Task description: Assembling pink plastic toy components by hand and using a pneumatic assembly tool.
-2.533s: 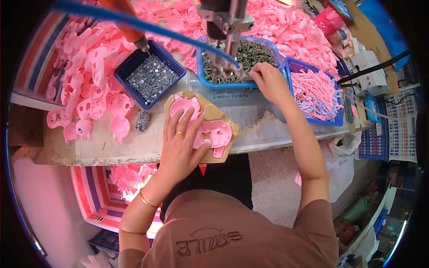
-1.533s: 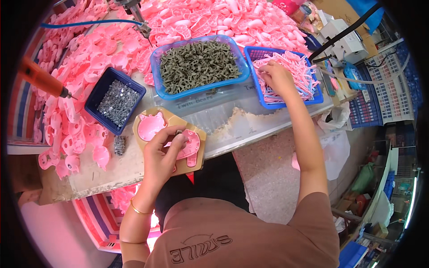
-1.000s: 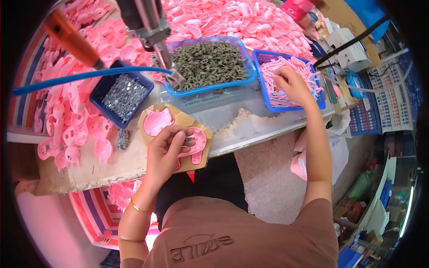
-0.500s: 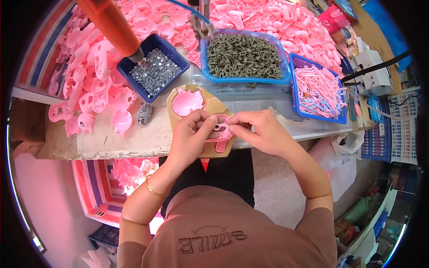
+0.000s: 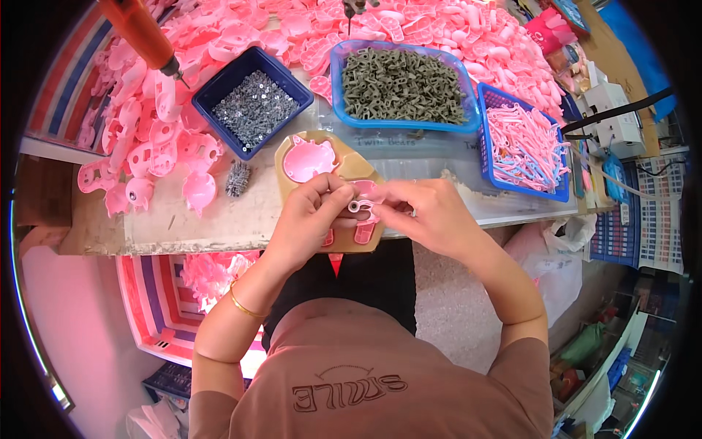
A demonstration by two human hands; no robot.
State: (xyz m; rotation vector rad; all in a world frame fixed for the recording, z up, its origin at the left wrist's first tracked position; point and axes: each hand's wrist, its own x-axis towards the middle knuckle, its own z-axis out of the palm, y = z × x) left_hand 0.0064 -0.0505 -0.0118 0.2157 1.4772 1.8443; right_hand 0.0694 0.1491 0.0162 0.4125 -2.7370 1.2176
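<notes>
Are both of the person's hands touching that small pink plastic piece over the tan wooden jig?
Touching. The head view shows the left hand and right hand both pinching the small pink plastic piece between their fingertips, above the tan wooden jig.

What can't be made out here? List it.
- Head view: the small pink part is mostly covered by fingertips of the left hand and right hand.
- The tan jig board: its near half lies under both hands.
- The orange tool is cut off by the picture's rim.

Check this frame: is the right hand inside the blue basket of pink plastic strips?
No, the right hand meets the left hand over the tan wooden jig, away from that basket.
</notes>
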